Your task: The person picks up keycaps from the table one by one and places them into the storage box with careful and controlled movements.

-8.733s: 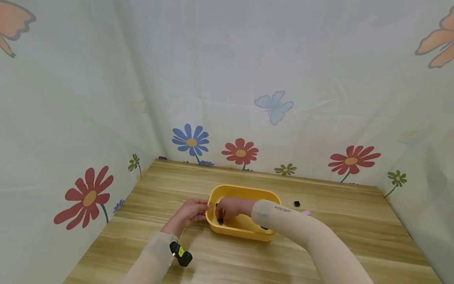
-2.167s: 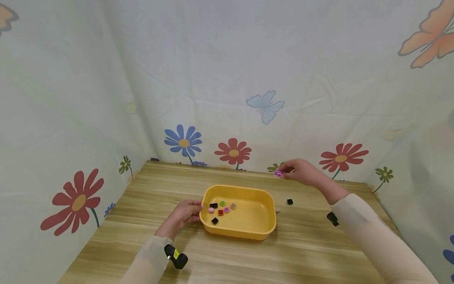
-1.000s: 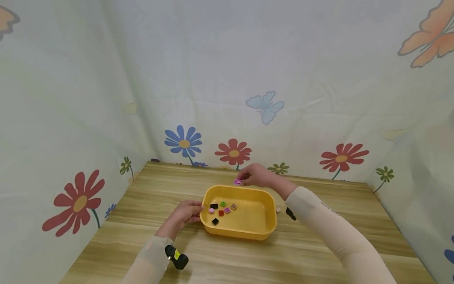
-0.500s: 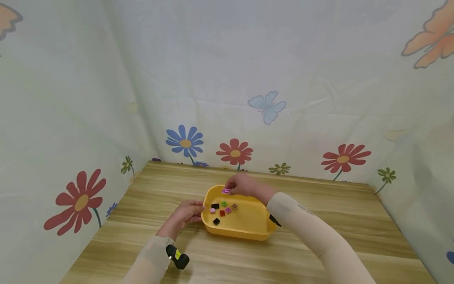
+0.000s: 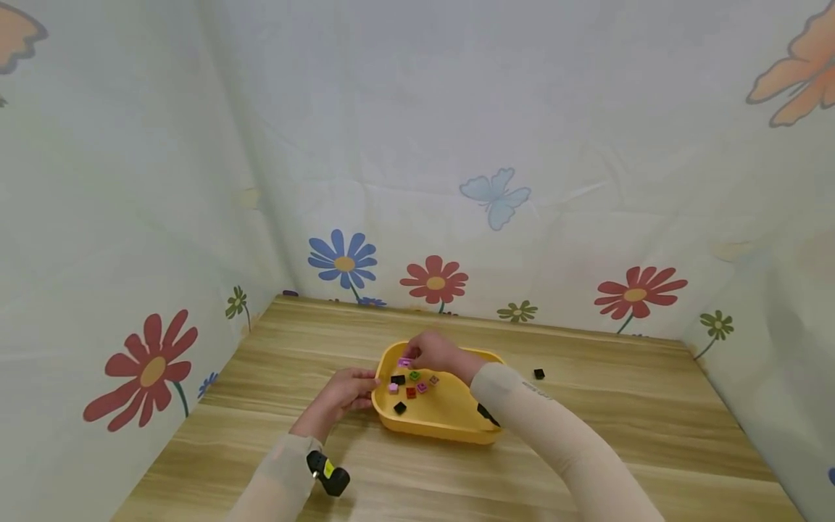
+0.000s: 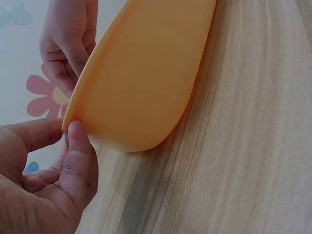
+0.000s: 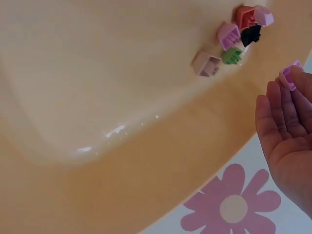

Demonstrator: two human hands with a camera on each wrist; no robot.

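A yellow plastic basin (image 5: 450, 435) stands on the wooden table. My left hand (image 5: 343, 394) pinches its left rim between thumb and fingertip, as the left wrist view shows (image 6: 53, 175). Over the basin's far left part, my right hand (image 5: 435, 353) holds a small pink-purple block (image 7: 291, 76) by thumb and fingertips. Below it, small hollow blocks lie on the basin floor: green (image 7: 232, 55), red (image 5: 411, 393), light pink (image 5: 393, 388), purple-pink (image 7: 228, 35), beige-pink (image 7: 206, 64) and black (image 5: 400, 408). My right forearm hides the basin's right end.
A black block (image 5: 538, 374) lies on the table (image 5: 626, 406) to the right of the basin. A white curtain (image 5: 391, 109) printed with flowers and butterflies encloses the back and sides. A black wrist device (image 5: 328, 473) sits on my left forearm.
My right hand has carried the pink-purple block leftward from beyond the right side to over the basin, and lower. Blocks hidden earlier under the hand now show. The left hand stays at the rim.
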